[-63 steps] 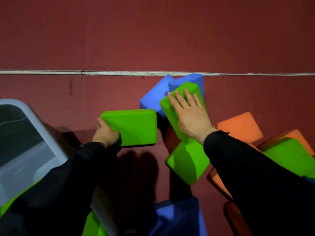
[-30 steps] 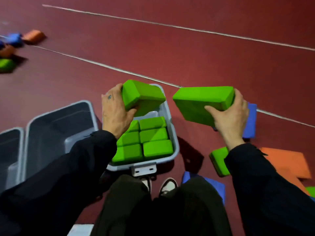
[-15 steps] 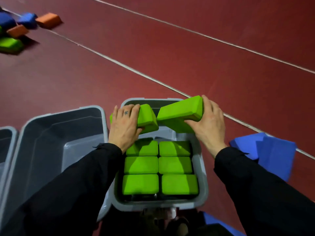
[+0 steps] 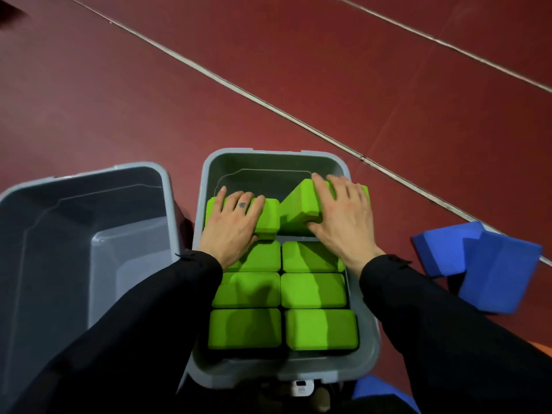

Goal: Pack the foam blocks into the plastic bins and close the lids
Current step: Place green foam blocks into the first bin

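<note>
A grey plastic bin (image 4: 200, 222) sits in front of me on the red floor, with several green foam blocks (image 4: 313, 289) packed flat in two columns. My left hand (image 4: 231, 227) grips a green block (image 4: 267, 218) at the bin's far left, inside the rim. My right hand (image 4: 340, 222) holds a second green block (image 4: 301, 201), tilted, at the far right of the bin. The two held blocks meet in the middle. No lid is visible.
A second grey bin (image 4: 89, 222) stands empty on the left, touching the first. Two blue foam blocks (image 4: 493, 264) lie on the floor to the right, and another blue piece (image 4: 379, 389) shows below the bin. White floor lines (image 4: 268, 106) cross diagonally behind.
Both hands have lowered their green blocks from above the rim down into the far end of the bin. The view has shifted closer to the bin.
</note>
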Demonstrator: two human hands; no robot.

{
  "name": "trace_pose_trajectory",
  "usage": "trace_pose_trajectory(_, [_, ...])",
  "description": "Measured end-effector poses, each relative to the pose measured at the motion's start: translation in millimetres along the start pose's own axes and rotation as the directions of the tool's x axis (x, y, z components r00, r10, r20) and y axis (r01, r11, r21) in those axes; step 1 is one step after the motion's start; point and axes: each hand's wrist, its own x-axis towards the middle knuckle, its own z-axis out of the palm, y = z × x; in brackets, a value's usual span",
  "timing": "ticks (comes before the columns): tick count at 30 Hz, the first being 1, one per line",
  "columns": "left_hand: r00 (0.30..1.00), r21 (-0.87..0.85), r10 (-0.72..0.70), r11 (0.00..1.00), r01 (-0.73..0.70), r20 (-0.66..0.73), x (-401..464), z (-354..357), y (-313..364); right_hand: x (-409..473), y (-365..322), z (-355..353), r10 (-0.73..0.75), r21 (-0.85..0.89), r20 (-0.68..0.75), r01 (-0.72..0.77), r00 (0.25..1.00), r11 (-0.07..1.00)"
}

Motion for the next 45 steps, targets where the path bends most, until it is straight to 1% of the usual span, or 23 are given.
trace_pose_trajectory(4, [0.999,-0.019,-0.022,1.000,0.023,0.048,5.0,10.7,-3.8,1.9,-12.5,24.8,-0.085,-0.043,0.082,0.089,0.993,0.995])
trace_pose_trajectory(7, [0.996,-0.030,-0.007,0.999,0.010,0.085,4.3,22.4,-5.5,1.4,-20.7,37.9,-0.126,-0.057,0.100,0.132,0.987,0.990])
trace_pose_trajectory(11, [0.993,-0.029,0.007,1.000,-0.004,0.122,6.1,39.1,1.5,4.8,-20.5,52.0,-0.121,-0.066,0.151,0.133,0.981,0.989])
trace_pose_trajectory(13, [0.989,-0.041,0.022,0.999,-0.016,0.145,7.1,47.9,5.6,1.8,-17.2,62.5,-0.113,-0.035,0.184,0.122,0.976,0.992])
trace_pose_trajectory(18, [0.983,-0.111,0.040,0.994,-0.021,0.180,9.5,66.2,-1.5,0.2,-7.0,88.9,-0.171,0.067,0.261,0.159,0.950,0.985])
trace_pose_trajectory(20, [0.981,-0.136,0.052,0.990,-0.027,0.185,6.2,75.3,-1.2,-1.4,-4.1,97.4,-0.207,0.124,0.307,0.176,0.929,0.976])
trace_pose_trajectory(22, [0.982,-0.127,0.068,0.991,-0.046,0.177,5.0,84.4,0.4,-4.4,-2.5,106.1,-0.208,0.170,0.333,0.158,0.920,0.973])
trace_pose_trajectory(24, [0.984,-0.111,0.085,0.991,-0.068,0.157,5.7,85.2,2.0,-7.8,-5.2,114.6,-0.182,0.162,0.339,0.133,0.923,0.978])
trace_pose_trajectory(27, [0.982,-0.085,0.164,0.984,-0.156,0.096,0.6,86.6,5.6,-14.6,-11.8,126.1,-0.141,0.091,0.335,0.118,0.932,0.989])
trace_pose_trajectory(28, [0.985,-0.077,0.161,0.985,-0.156,0.065,-1.7,88.4,6.4,-14.9,-13.1,129.0,-0.136,0.082,0.328,0.116,0.935,0.990])
trace_pose_trajectory(30, [0.995,-0.042,0.096,0.995,-0.095,0.028,-0.3,93.0,5.9,-9.7,-13.1,135.0,-0.133,0.079,0.300,0.114,0.945,0.990])
trace_pose_trajectory(33, [0.997,0.010,0.057,0.998,-0.058,0.060,10.2,101.6,6.2,-1.6,-11.7,143.0,-0.126,0.082,0.262,0.109,0.957,0.991])
trace_pose_trajectory(36, [0.987,0.014,0.061,0.998,-0.063,0.149,6.0,100.8,12.2,-9.3,-10.7,140.2,-0.138,0.095,0.323,0.113,0.936,0.989])
trace_pose_trajectory(39, [0.979,-0.041,0.046,0.998,-0.038,0.199,-5.4,82.3,24.5,-19.3,-3.5,113.8,-0.155,0.202,0.395,0.078,0.906,0.976])
trace_pose_trajectory(40, [0.978,-0.068,0.038,0.997,-0.024,0.207,-7.9,70.7,30.8,-25.9,0.7,101.9,-0.161,0.235,0.385,0.072,0.909,0.969])
trace_pose_trajectory(42, [0.974,-0.134,0.012,0.991,0.019,0.225,-11.7,40.2,46.1,-43.3,11.8,74.7,-0.158,0.259,0.311,0.076,0.937,0.963])
trace_pose_trajectory(44, [0.975,-0.213,0.009,0.976,0.040,0.224,-14.5,8.3,64.8,-64.4,23.9,44.8,-0.113,0.274,0.219,0.050,0.969,0.960])
trace_pose_trajectory(45, [0.976,-0.244,0.027,0.969,0.026,0.214,-17.1,-6.7,74.9,-76.6,30.0,30.7,-0.084,0.288,0.193,0.025,0.978,0.957])
